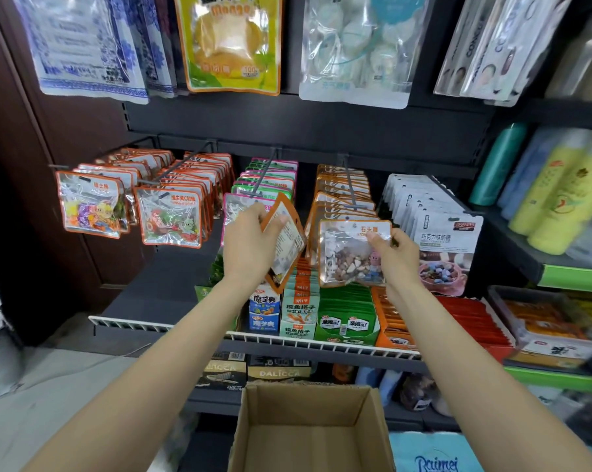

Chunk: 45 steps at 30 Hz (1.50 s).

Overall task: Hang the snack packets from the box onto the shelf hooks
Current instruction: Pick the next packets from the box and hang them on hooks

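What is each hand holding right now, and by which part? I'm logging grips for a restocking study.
The left hand grips an orange-edged packet by its upper left edge. The right hand pinches the stone-candy packet at its top right corner.

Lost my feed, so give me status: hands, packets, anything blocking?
Left hand grips one orange-edged packet, back showing. Right hand pinches second packet just below the hook. Box shows only bare bottom. Nothing blocking.
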Available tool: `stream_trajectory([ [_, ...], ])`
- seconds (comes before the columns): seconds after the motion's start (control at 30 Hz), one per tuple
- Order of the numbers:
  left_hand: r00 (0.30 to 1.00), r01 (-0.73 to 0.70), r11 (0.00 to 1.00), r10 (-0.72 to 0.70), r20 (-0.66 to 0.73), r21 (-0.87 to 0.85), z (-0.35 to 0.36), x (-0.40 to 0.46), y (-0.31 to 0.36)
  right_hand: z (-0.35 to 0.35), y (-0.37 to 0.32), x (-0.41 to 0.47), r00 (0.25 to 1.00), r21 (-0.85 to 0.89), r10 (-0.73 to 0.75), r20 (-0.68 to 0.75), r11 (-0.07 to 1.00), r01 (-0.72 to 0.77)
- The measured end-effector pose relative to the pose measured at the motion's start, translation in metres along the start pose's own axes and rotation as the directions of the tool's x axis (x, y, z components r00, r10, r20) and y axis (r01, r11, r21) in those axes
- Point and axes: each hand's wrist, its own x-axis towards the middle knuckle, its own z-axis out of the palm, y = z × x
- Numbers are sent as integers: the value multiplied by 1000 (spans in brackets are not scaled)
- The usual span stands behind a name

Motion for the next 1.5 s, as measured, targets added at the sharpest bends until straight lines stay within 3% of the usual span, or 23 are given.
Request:
stream_trajectory([
  [0.27, 1000, 11, 1000, -11, -11, 16, -1, 3, -10, 21, 2, 24, 988, -63, 23, -152, 997, -33],
  [0.6, 1000, -2, 999, 0, 29, 51, -1, 6, -4, 29, 2, 34, 977, -361, -113, -179, 932, 41],
  [0.97, 998, -21, 999, 19, 56, 42, 2, 10, -10, 46, 3, 40, 904, -715, -406, -135, 672, 195],
  [1.23, 994, -28, 1000, 27, 101, 10, 2, 7, -8, 48, 0, 53, 910, -785, -397, -122, 599, 156],
  [1.5, 984, 22, 995, -4, 177, -100, 8, 3, -1, 33, -1, 46, 947, -705, -310, -86, 690, 163],
])
